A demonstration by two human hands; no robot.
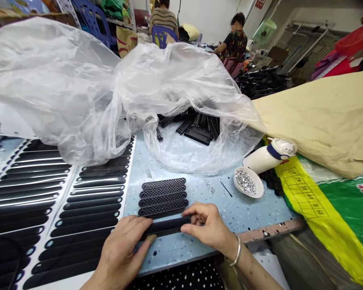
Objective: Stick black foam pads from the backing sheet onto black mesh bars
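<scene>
Near the table's front edge, a flat black strip (168, 226) with rounded ends lies between my two hands. My left hand (122, 243) is closed on its left end, thumb below and fingers above. The right end is pinched by the thumb and fingers of my right hand (210, 225), which has a bracelet at the wrist. Just beyond the strip, several black pieces with a lattice pattern (163, 195) lie side by side in a stack-like row. To the left are white sheets (73, 181) bearing rows of glossy black strips with rounded ends.
An open clear plastic bag (181, 80) holding black pieces (199, 134) spreads across the back. On the right stand a white bowl (258, 194) of small silvery bits and a white bottle (260, 159). Yellow-green packaging (302, 201) hangs over the right edge. Two people sit farther back.
</scene>
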